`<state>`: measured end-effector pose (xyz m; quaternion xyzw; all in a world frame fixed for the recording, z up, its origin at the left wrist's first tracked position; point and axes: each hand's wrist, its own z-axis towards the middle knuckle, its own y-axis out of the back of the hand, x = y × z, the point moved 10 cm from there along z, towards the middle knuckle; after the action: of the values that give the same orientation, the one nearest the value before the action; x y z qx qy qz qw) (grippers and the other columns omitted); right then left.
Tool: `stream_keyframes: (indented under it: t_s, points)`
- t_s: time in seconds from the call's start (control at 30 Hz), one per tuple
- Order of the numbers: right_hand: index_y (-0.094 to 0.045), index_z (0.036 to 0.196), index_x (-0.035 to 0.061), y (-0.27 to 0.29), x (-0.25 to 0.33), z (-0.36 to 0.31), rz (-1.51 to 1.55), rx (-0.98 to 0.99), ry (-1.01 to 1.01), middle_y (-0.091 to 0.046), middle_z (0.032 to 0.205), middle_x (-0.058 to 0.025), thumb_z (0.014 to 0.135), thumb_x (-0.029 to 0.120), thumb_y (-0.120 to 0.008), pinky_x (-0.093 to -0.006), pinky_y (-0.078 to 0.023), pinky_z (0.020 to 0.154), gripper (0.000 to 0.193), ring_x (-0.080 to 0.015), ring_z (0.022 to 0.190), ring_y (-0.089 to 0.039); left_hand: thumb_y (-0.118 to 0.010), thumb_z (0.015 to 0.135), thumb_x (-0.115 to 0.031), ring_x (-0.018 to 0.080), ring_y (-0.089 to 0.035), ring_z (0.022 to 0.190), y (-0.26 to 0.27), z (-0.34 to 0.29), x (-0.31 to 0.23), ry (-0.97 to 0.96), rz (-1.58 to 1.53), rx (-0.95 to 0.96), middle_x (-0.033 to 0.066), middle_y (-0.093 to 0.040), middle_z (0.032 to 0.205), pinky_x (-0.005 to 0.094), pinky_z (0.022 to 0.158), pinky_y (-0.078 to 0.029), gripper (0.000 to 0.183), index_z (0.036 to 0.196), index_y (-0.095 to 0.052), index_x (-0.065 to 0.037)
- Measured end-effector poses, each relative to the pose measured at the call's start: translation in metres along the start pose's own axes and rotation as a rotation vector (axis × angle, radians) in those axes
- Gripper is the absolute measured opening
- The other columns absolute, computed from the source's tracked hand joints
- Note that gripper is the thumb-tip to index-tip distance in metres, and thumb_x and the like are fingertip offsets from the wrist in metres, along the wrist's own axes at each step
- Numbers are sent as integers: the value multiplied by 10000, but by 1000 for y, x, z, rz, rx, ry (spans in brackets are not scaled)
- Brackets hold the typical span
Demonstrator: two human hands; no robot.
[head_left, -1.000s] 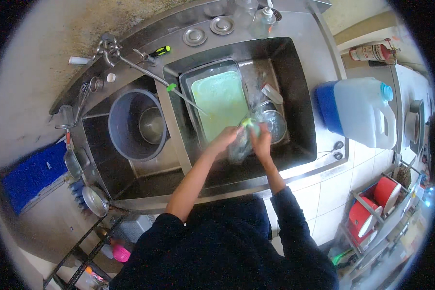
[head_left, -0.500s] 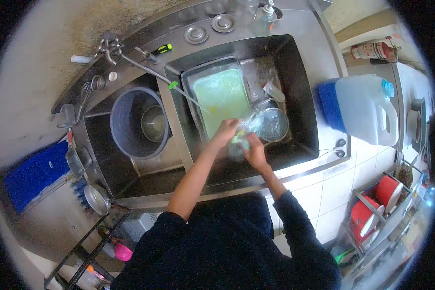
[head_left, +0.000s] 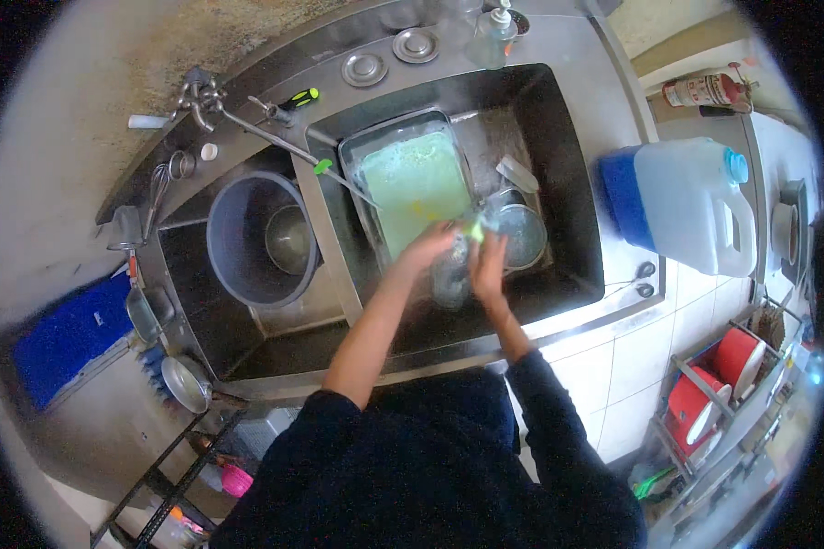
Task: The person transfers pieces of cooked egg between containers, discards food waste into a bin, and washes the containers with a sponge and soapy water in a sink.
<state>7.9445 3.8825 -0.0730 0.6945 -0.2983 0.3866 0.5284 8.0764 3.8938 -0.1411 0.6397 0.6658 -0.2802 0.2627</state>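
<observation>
Right hand (head_left: 489,265) has its fingers closed on a green sponge (head_left: 474,229), low over the right sink (head_left: 558,137). Left hand (head_left: 433,242) meets it from the left with bent fingers; blur hides what it grips, so I cannot tell. A clear vessel (head_left: 450,284) shows just below, between the two. Right of the hands sits a round bowl (head_left: 524,238); left and far, a tray (head_left: 384,135) holds pale green liquid, with the tap (head_left: 279,141) reaching over it. The left sink (head_left: 215,339) holds a grey bucket (head_left: 236,238).
</observation>
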Motion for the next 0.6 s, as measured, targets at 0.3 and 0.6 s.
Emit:
stream_keyframes:
  t_s: [0.3, 0.6]
  points:
    - [-533, 1132, 1, 90, 55, 11, -77, -322, 197, -500, 1041, -220, 861, 69, -580, -476, -369, 911, 283, -392, 1032, -466, -487, 991, -366, 104, -518, 842, -10, -87, -20, -247, 157, 59, 11, -619, 879, 293, 775, -447, 389, 1006, -623, -2]
    - [-552, 1086, 57, 87, -36, 33, 499, -152, -247, -569, 978, -39, 933, 248, -610, -254, -419, 782, 251, -134, 882, -509, -502, 977, -400, 105, -545, 848, 17, -46, -12, -157, 29, -5, 5, -636, 937, 294, 772, -448, 407, 1092, -631, -31]
